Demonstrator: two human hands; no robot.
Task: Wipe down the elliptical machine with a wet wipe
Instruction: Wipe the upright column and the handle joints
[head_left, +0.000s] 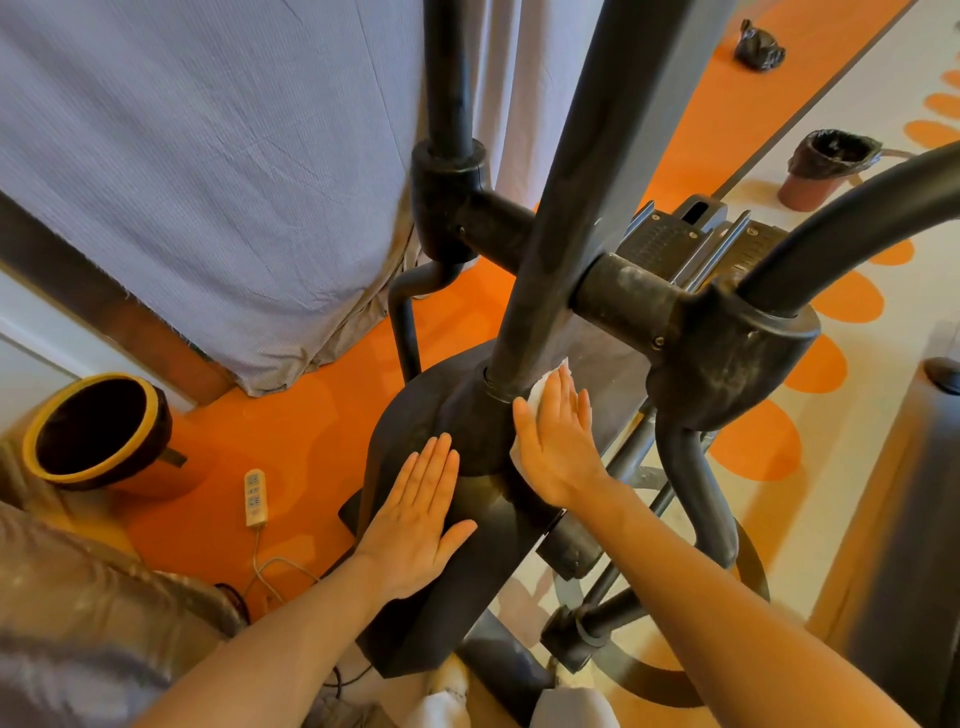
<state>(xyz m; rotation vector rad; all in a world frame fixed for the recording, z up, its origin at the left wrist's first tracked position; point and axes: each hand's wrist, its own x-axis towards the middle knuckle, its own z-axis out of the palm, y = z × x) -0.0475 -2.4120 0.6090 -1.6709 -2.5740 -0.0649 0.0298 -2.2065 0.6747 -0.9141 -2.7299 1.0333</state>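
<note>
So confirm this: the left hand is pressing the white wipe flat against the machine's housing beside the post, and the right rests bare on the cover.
Hands swapped. In the head view the right hand presses the wipe; the left hand rests bare on the cover.

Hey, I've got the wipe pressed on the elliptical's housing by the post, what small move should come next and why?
Probably slide the right hand and the wet wipe around the base of the center post. The wipe sits flat against the collar there, while the left hand rests flat on the housing, bracing it.
</note>
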